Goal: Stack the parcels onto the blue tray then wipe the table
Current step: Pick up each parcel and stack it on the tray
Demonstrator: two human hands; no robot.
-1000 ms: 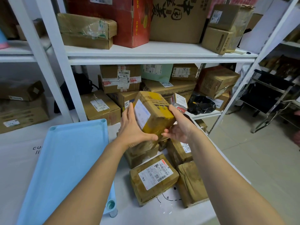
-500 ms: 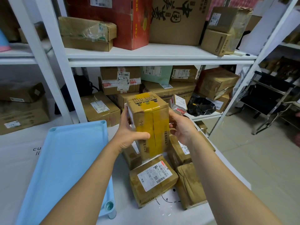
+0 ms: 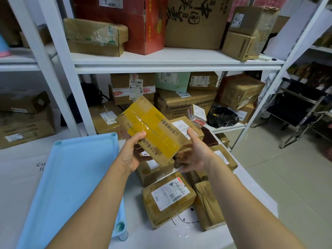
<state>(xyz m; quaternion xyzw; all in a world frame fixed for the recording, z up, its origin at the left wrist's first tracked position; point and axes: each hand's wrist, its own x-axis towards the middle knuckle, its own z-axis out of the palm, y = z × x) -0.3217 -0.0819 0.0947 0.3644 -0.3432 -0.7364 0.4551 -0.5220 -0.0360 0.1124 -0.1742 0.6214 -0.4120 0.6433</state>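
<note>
The left hand (image 3: 132,155) grips the yellow-taped parcel (image 3: 152,130) at its near end, thumb on top, and holds it in the air just right of the blue tray (image 3: 71,177). The right hand (image 3: 196,152) is spread loose at the parcel's lower right edge; whether it touches the parcel is unclear. Little seems done: the tray holds no parcel, the labelled parcel (image 3: 168,196) and its neighbours lie heaped on the table (image 3: 161,236), and the wiping has not begun. Half a second ago both hands clasped the parcel upright; now it lies tilted with its yellow face up, and the right hand has opened.
</note>
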